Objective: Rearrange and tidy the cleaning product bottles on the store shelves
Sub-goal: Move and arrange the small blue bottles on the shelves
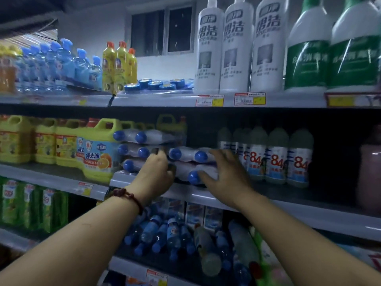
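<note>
White bottles with blue caps (186, 154) lie stacked on their sides on the middle shelf (206, 196), caps facing me. My left hand (156, 172) has its fingers curled round the bottles on the left side of the lower stack. My right hand (224, 172) rests with spread fingers on the right end of the stack, next to a blue cap (193, 177). A red bead bracelet (129, 197) circles my left wrist.
Yellow detergent jugs (97, 149) stand left of the stack and upright "84" bottles (276, 159) right of it. The top shelf holds tall white bottles (237, 48), green-labelled bottles (334, 52) and blue spray bottles (51, 65). Loose blue-capped bottles (165, 236) lie on the lower shelf.
</note>
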Tool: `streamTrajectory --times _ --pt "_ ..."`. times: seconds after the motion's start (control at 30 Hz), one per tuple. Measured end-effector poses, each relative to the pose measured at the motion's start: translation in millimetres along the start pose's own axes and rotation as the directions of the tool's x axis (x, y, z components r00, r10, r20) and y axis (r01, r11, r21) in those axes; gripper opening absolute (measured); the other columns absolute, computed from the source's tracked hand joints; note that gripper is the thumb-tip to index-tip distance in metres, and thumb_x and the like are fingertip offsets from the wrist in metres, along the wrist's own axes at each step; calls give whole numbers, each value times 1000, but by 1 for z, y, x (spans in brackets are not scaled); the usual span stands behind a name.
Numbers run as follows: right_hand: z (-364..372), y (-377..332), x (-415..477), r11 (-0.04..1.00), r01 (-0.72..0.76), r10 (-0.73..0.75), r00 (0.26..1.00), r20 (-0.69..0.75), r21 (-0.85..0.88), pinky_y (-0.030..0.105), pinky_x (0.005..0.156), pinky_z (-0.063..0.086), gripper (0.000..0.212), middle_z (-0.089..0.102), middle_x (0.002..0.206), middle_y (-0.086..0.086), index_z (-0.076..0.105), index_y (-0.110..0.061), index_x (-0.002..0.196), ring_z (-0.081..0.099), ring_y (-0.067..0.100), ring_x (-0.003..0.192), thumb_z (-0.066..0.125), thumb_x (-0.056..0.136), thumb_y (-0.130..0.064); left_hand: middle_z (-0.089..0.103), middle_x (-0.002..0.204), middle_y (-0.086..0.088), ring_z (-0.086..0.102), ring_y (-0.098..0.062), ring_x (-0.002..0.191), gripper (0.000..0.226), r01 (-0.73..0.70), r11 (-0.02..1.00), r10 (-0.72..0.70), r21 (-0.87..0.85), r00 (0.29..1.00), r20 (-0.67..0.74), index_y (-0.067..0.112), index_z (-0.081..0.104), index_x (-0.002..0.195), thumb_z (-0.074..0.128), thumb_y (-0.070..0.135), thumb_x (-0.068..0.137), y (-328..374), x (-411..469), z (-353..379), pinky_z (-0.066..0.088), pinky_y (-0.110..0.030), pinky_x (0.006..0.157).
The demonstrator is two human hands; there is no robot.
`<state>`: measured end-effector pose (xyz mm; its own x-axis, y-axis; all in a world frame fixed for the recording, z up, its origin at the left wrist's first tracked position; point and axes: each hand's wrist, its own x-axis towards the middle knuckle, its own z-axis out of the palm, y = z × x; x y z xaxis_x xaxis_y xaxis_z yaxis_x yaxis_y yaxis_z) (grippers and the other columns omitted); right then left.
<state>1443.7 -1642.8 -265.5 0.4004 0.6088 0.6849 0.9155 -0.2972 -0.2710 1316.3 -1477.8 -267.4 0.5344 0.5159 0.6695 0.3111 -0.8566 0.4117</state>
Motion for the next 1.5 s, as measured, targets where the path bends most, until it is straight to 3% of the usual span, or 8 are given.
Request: streamTrajectory --times 0.13,0.27,0.57,0.77,1.0,1.17,1.33,1.5 --pt "8 5 21 952 -250 200 945 257 178 43 119 27 118 4 167 -8 1 -32 159 16 22 152 58 69 -85 58 107 -3 61 -26 102 34 100 982 -85 -159 992 98 12 49 122 59 10 90 3 26 9 44 -26 70" --pt "28 17 34 867 -326 232 933 274 377 45 117 33 141 18 165 -5 5 -35 156 24 20 150 62 44 -98 63 92 -3 64 -22 88 30 193 963 -172 -189 978 119 15 57 100 68 22 73 1 48 20 43 -26 60" --pt "37 25 18 891 -185 158 982 99 416 29 107 33 123 21 137 -19 19 -45 146 29 9 134 68 42 -90 64 102 -13 64 -26 87 57 178 941 -160 -288 983 86 21 62 99 66 47 48 -10 60 41 55 -35 74" --pt "41 24 11 918 -107 136 989 -50 381 35 104 43 100 26 129 -13 28 -48 133 37 12 126 72 50 -82 61 106 -12 65 -26 93 46 139 921 -148 -365 989 3 27 60 99 68 43 58 -14 53 54 54 -34 78" --pt "45 22 8 961 -60 121 969 -217 269 37 92 49 94 30 119 -6 33 -41 127 44 18 112 63 51 -88 65 111 -11 69 -25 96 55 98 863 -114 -495 994 -2 24 61 113 78 45 65 -19 46 57 60 -49 80" --pt "44 23 6 970 -29 86 970 -229 241 36 90 50 98 29 118 -8 35 -40 128 44 17 111 51 50 -99 68 107 2 66 -13 98 76 123 775 -128 -620 991 38 22 53 123 72 46 53 -1 34 44 56 -38 82" --pt "41 25 2 970 25 26 979 -205 243 34 97 48 102 26 123 -11 34 -40 130 41 15 118 55 48 -96 70 106 -2 68 -22 102 54 146 796 -135 -588 989 63 19 58 119 75 31 69 -11 38 47 56 -47 87" --pt "42 28 2 973 38 2 985 -172 227 36 97 49 101 25 126 -10 29 -40 133 39 16 121 68 52 -86 68 100 10 64 -4 92 40 90 802 -171 -591 982 -83 26 57 117 72 14 82 -3 31 55 51 -28 76"
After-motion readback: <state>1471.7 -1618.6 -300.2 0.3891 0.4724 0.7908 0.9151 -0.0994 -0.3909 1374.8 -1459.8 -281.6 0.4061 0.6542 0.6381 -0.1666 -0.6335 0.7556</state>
